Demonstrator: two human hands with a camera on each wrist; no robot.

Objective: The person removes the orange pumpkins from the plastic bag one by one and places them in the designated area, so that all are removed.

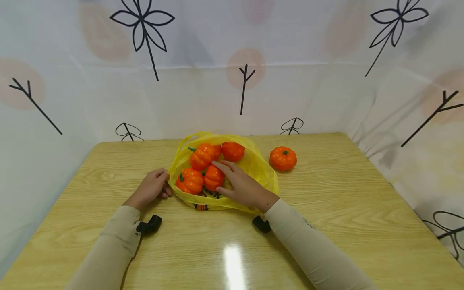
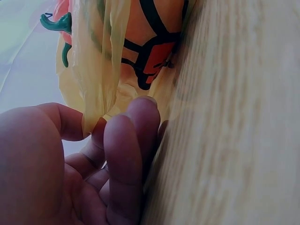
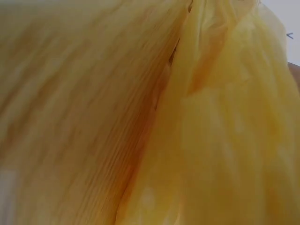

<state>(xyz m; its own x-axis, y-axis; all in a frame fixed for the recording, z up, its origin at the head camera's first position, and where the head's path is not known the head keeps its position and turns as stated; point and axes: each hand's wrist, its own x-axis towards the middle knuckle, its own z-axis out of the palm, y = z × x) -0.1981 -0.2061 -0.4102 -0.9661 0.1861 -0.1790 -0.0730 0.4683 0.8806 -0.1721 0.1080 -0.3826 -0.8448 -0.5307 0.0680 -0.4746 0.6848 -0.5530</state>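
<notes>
Left hand (image 1: pixel 152 185) pinches the left side of a yellow bag (image 1: pixel 261 173) between thumb and finger; right hand (image 1: pixel 244 187) reaches over the bag, thumb and fingers spread at a small orange pumpkin (image 1: pixel 214 178) inside; more orange pumpkins (image 1: pixel 191 181) lie beside it; the bag sits near the middle of the table's (image 1: pixel 333 193) far edge; a lone pumpkin (image 1: pixel 282 159) stands apart, towards the far right corner.

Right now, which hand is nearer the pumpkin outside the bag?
Right. The right hand is in the yellow bag, left of the pumpkin; the left hand pinches the bag's far left edge.
</notes>
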